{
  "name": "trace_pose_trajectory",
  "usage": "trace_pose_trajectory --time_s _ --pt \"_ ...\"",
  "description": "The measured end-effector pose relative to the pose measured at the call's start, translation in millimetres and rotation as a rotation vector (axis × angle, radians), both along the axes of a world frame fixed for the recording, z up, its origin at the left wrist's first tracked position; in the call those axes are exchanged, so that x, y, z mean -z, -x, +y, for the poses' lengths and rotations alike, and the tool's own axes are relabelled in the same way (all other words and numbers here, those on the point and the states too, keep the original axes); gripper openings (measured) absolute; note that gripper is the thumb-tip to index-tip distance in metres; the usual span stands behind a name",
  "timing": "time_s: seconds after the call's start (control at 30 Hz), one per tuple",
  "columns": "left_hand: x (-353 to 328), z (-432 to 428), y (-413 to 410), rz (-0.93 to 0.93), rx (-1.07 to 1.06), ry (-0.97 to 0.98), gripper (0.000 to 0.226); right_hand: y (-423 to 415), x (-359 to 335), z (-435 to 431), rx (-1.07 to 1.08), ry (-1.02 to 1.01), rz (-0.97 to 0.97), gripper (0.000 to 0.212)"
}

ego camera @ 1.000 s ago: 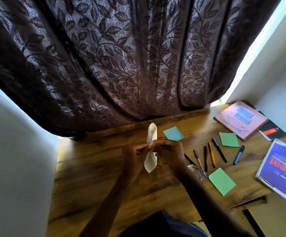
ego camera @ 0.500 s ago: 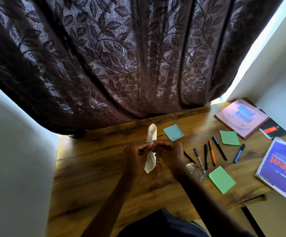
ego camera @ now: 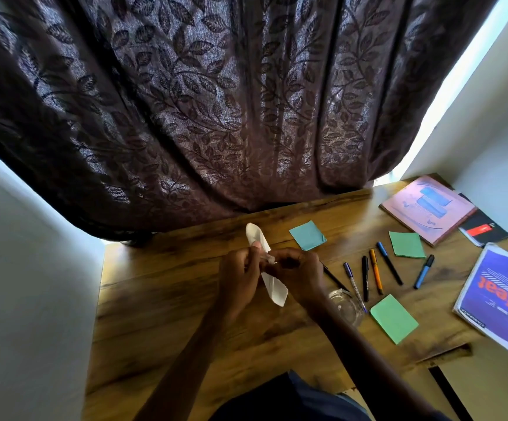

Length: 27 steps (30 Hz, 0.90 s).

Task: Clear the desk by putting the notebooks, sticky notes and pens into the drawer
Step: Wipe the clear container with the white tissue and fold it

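Observation:
My left hand [ego camera: 240,278] and my right hand [ego camera: 298,275] meet above the desk's middle, both pinching a folded white paper [ego camera: 274,291] that sticks out above and below them. Several pens [ego camera: 376,271] lie side by side to the right. A blue sticky pad [ego camera: 307,235] lies behind my hands, and two green sticky pads [ego camera: 406,244] [ego camera: 394,319] lie among the pens. A pink notebook [ego camera: 429,209], a black notebook [ego camera: 483,230] and a purple-covered notebook [ego camera: 502,296] lie at the right. No drawer shows.
The wooden desk [ego camera: 161,314] runs between white walls, with a dark leaf-patterned curtain [ego camera: 216,101] hanging behind it. A clear glass dish [ego camera: 345,306] stands just right of my right wrist, near the pens.
The white paper has tilted, its top now leaning left and its bottom right. My hands have stayed together at the same spot.

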<state>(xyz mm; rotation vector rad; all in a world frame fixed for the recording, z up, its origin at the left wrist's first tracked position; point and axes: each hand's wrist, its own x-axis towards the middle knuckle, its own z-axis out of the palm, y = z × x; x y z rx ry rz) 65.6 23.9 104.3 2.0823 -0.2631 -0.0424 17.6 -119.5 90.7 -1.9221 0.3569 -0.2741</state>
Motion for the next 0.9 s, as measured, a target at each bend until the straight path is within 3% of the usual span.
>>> trace_pose_trajectory --time_s 0.1,0.33,0.57,0.7,0.9 --pt "-3 0 -1 -0.071 0.018 -0.009 0.031 -1 1 -6 -0.042 0.061 -0.023 0.017" --pt "1 6 -12 -0.115 0.128 -0.061 0.029 -7 -1 -17 -0.220 0.169 -0.062 0.012" --pt "31 17 -18 -0.040 0.063 -0.045 0.022 -37 8 -35 -0.187 0.539 -0.037 0.013" --pt "51 33 -23 -0.059 -0.049 -0.160 0.018 -56 12 -40 -0.309 0.572 -0.020 0.013" --pt "74 53 -25 0.094 -0.068 -0.258 0.025 -69 41 -39 -0.474 0.559 0.111 0.014"
